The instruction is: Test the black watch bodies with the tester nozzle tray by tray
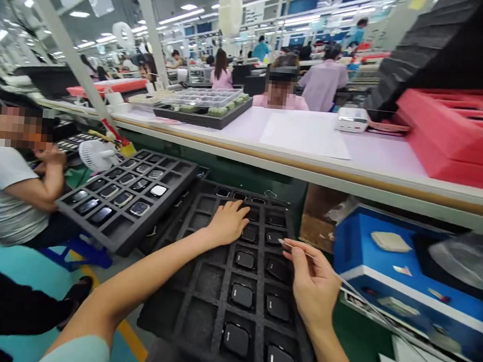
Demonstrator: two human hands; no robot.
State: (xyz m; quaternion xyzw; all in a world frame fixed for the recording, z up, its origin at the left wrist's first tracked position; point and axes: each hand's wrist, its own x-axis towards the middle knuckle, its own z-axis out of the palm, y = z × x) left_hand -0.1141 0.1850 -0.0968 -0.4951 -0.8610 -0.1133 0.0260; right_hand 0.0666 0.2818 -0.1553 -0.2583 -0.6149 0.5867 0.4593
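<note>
Cable [352,290] pinched above the tray [199,320]
Right hand [316,284] grips it between thumb and fingers, tip at a black device [273,237]; left hand [226,224], fingers loosely spread, lies over the tray's far cells.

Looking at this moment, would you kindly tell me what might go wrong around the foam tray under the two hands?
The white cable pinched in the right hand trails past the blue box; it might snag there. Its tip is close to a black device in the foam tray, so a slip could scuff the device. The loaded second tray appears near the left arm, which might bump it.
</note>
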